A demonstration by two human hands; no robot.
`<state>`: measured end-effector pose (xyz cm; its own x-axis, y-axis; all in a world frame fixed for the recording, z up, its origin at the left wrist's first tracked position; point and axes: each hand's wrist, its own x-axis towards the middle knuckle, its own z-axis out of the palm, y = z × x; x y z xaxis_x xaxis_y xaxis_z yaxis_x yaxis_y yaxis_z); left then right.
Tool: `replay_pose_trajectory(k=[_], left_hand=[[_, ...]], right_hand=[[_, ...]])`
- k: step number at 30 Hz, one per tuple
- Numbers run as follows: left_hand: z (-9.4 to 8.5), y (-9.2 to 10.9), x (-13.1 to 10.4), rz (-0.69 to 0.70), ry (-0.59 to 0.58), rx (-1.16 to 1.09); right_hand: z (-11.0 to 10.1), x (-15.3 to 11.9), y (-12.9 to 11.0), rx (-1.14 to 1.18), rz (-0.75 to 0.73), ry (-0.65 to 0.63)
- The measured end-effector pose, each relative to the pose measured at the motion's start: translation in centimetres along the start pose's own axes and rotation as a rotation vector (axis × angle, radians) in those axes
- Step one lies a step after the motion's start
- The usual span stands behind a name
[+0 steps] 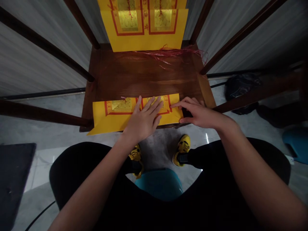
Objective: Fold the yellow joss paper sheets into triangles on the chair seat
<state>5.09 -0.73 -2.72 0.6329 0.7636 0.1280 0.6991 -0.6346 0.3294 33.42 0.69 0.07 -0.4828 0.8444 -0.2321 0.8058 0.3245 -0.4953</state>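
A folded yellow sheet (110, 123) with red borders and gold panels lies along the near edge of a dark wooden seat (144, 75). My left hand (143, 121) rests flat on its middle, fingers spread. At the sheet's right end is my right hand (192, 111), index finger stretched onto the red border and thumb near the lower right edge; its other fingers are curled, and nothing shows held in it. Beyond, a larger yellow printed sheet (144, 41) stands at the back, with loose red strings (166, 55) below it.
Dark wooden bars (69, 117) rise on both sides of the seat. My legs and yellow shoes (183, 144) are below, near a blue stool (160, 184). A black bag (240, 91) lies on the floor at right, with another blue stool (297, 141) farther over.
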Motion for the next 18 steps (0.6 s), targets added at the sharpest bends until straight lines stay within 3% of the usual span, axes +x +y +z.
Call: replay_pose_trajectory(k=[5, 10, 14, 18], left_hand=[[0.0, -0.1, 0.3, -0.059, 0.008, 0.01], [-0.3, -0.2, 0.5, -0.074, -0.059, 0.009], [-0.2, -0.5, 0.6, -0.06, -0.06, 0.016], [0.0, -0.9, 0.5, -0.058, -0.07, 0.024]], right_hand=[[1.1, 0.1, -1.3, 0.003, -0.116, 0.074], [5.7, 0.1, -4.0, -0.026, -0.247, 0.121], [9.2, -1.5, -5.5, -0.136, -0.162, 0.252], [9.9, -4.5, -5.5, -0.199, -0.07, 0.304]])
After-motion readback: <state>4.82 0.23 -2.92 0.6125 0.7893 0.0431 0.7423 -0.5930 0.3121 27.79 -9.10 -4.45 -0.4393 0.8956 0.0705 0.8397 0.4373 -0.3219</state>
